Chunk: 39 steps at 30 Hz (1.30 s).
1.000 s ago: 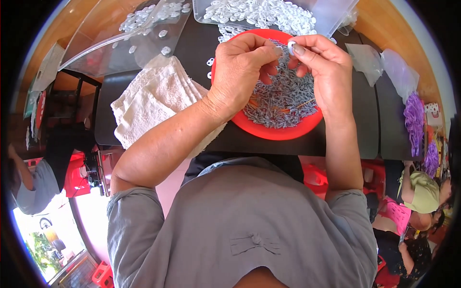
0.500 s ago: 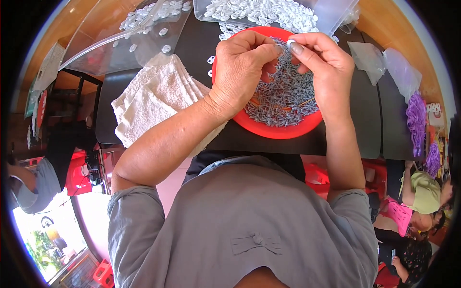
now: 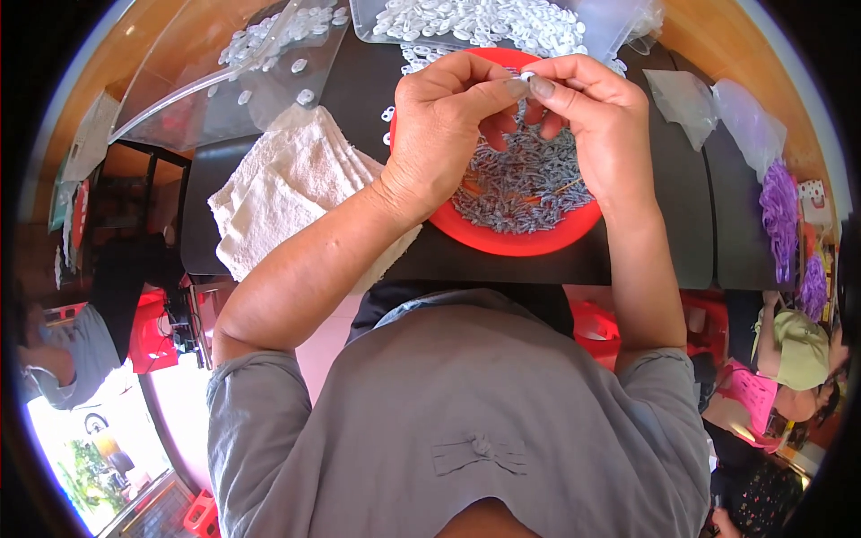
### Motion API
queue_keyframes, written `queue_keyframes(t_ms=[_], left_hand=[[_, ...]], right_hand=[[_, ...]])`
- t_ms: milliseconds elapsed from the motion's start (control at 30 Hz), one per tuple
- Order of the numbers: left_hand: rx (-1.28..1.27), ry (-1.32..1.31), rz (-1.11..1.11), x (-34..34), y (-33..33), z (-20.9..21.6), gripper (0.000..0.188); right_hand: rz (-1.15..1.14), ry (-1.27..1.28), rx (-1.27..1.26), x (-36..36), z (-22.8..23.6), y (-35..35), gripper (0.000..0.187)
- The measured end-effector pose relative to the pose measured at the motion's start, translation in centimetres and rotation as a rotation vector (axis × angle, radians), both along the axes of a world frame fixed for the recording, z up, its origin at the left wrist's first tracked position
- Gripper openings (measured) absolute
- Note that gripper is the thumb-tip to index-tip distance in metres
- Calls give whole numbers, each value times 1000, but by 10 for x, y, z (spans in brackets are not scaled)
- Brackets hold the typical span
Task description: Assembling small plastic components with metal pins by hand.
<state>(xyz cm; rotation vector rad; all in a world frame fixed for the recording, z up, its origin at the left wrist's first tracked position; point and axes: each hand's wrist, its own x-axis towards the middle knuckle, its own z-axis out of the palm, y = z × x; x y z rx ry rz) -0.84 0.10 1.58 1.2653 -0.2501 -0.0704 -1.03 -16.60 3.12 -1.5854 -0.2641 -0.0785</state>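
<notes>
Over the far part of a red basin (image 3: 525, 245), my two hands meet at the fingertips. My right hand (image 3: 610, 121) pinches a small white plastic piece (image 3: 527, 76) between thumb and forefinger. My left hand (image 3: 439, 134) is closed in a pinch against it from the other side; whatever its fingers hold is hidden. Many short grey-blue twisted pieces (image 3: 520, 202) fill the basin beneath, with a few thin orange sticks (image 3: 471, 187) among them.
Beyond the basin, a clear tub holds a heap of white plastic pieces (image 3: 484, 22). A cream towel (image 3: 296, 188) lies left, near a clear plastic sheet (image 3: 179, 99). Plastic bags (image 3: 686, 103) and purple strands (image 3: 778, 215) are right. Other people sit at both sides.
My right hand has shifted slightly left with the white piece, and the fingertips of both hands have come together. The gap between them has closed.
</notes>
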Motion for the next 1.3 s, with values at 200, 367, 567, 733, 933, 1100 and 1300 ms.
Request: queue_keyframes(t_ms=[200,367,567,733,933,1100,1300], left_hand=[[-85,-76,-58,-1,-3,3,18],[-26,-129,-125,0,1,4,25],[5,-181,-131,1,3,3,22],[17,-207,-98,4,3,1,24],[9,-291,-147,-1,2,2,28],[-32,-256,-147,-7,3,5,26],[-14,-361,-144,-9,4,3,19]], right_hand=[[101,82,65,3,4,-14,17],[188,169,32,3,8,-20,17],[222,256,78,-1,14,-17,21],[257,251,56,-1,14,-19,22],[267,274,55,-1,14,-19,20],[270,240,53,-4,13,-15,21],[321,247,101,-6,12,-14,21]])
